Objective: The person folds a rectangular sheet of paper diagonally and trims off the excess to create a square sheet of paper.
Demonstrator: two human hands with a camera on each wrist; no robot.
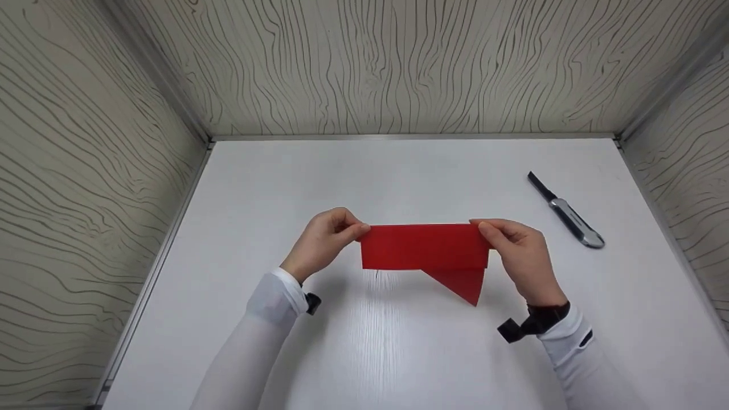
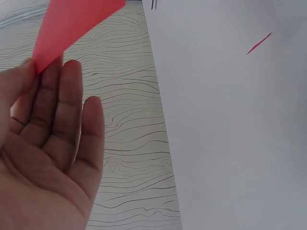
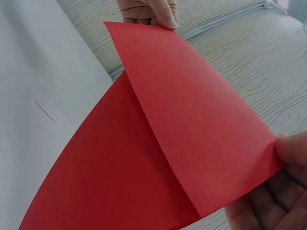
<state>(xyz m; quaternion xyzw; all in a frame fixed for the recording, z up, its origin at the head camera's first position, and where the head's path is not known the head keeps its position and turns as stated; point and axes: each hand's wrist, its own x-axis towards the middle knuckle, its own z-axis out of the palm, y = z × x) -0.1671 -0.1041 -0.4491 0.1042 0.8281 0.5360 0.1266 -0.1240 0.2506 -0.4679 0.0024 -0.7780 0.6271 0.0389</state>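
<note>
A folded sheet of red paper (image 1: 424, 246) is held up above the white table by both hands. Its upper part is a long rectangular band, and a pointed flap (image 1: 464, 285) hangs below at the right. My left hand (image 1: 326, 239) pinches the upper left corner between thumb and fingers. At the upper right corner, my right hand (image 1: 521, 256) grips the paper with the thumb in front. Seen from the right wrist, the band (image 3: 187, 120) overlaps a darker layer (image 3: 105, 167) of the same paper.
A utility knife (image 1: 575, 222) with a grey and black handle lies on the table (image 1: 398, 176), right of the right hand, its dark blade end pointing away. A thin red line (image 2: 259, 44) shows on the tabletop. Wood-patterned walls (image 1: 370, 68) enclose the back and sides.
</note>
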